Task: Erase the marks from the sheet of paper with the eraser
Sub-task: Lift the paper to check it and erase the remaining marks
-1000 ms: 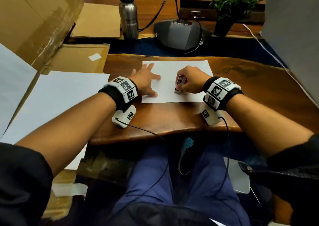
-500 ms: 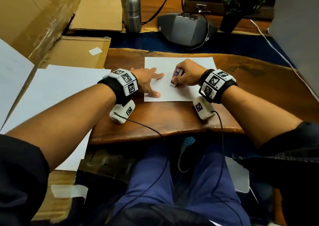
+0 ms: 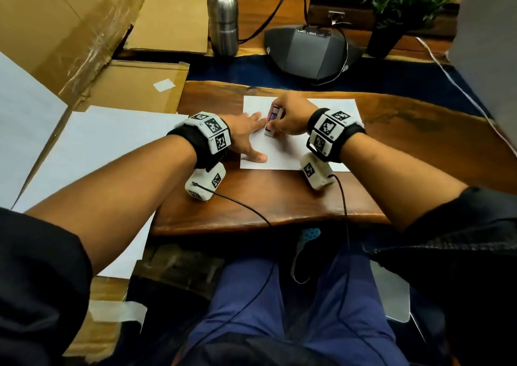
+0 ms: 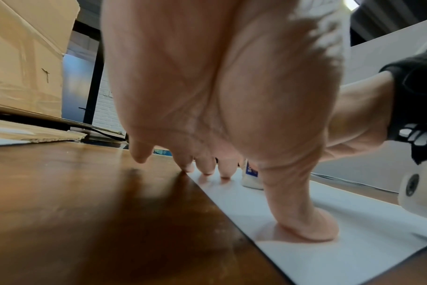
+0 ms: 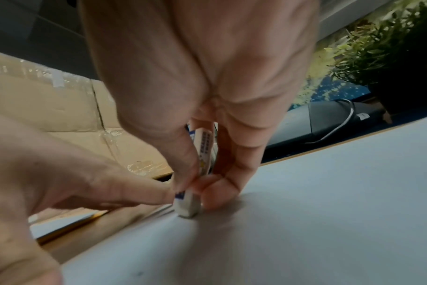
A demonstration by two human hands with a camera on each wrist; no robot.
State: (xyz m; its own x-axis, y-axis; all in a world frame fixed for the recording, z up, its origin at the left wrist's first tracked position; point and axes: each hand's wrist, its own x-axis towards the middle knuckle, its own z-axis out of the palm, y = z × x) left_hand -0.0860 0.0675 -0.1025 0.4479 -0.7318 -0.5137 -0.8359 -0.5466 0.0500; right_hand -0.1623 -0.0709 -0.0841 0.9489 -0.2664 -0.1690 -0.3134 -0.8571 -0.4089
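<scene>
A white sheet of paper point(image 3: 282, 155) lies on the wooden table point(image 3: 279, 197). My right hand point(image 3: 288, 116) pinches a white eraser point(image 3: 271, 123) in a printed sleeve, standing on end with its bare tip pressed on the sheet point(image 5: 329, 192). The right wrist view shows the eraser point(image 5: 188, 206) held between thumb and fingers. My left hand point(image 3: 246, 139) lies flat with fingers spread, thumb and fingertips pressing the paper's left part point(image 4: 305, 241). In the left wrist view the eraser point(image 4: 250, 179) stands just past the fingertips point(image 4: 226, 169). No marks are visible.
Cardboard boxes point(image 3: 70, 29) and large white sheets point(image 3: 98, 155) fill the left side. A steel bottle point(image 3: 223, 15), a dark conference speaker point(image 3: 310, 49) with cables and a potted plant point(image 3: 402, 7) stand behind the paper. Thin wires point(image 3: 243, 206) trail over the table's front edge.
My right hand has slid the eraser leftward across the sheet, closer to my left fingertips. The left hand keeps pressing the paper in the same spot.
</scene>
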